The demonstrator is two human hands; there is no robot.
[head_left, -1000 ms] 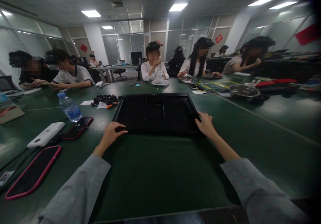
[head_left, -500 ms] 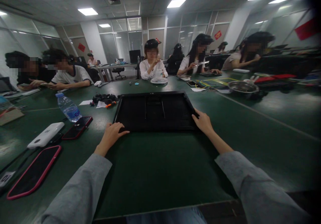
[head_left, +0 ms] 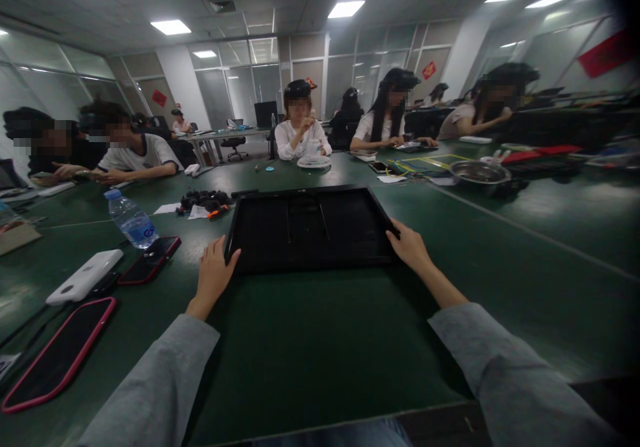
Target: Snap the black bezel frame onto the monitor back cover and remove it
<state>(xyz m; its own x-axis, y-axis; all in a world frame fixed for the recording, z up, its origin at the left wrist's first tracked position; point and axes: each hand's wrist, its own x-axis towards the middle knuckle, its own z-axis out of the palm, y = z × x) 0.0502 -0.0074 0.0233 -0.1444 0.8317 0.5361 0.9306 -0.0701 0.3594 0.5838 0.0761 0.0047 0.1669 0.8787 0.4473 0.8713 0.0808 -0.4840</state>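
Note:
In front of me on the green table lies a black, shallow, rectangular tray-like panel (head_left: 260, 233) with a raised rim. A recessed section and two upright ridges show in its middle. My left hand (head_left: 214, 270) stands at its near left corner, fingers stretched out along the outside and thumb against the rim. My right hand (head_left: 411, 247) holds the right edge, with its thumb at the rim and some fingers hidden behind the side.
On the left are a water bottle (head_left: 131, 220), a white device (head_left: 85, 277) with a cable, and two red-edged phones, one nearer (head_left: 60, 353). Black parts (head_left: 203, 200) lie beyond. A metal bowl (head_left: 480, 172) and a small white fan (head_left: 314, 162) stand farther off. Several people sit around.
My left hand has shifted from lying over the near left corner to the outer left side, its fingers now pointing away. The panel sits slightly nearer; my right hand keeps its hold.

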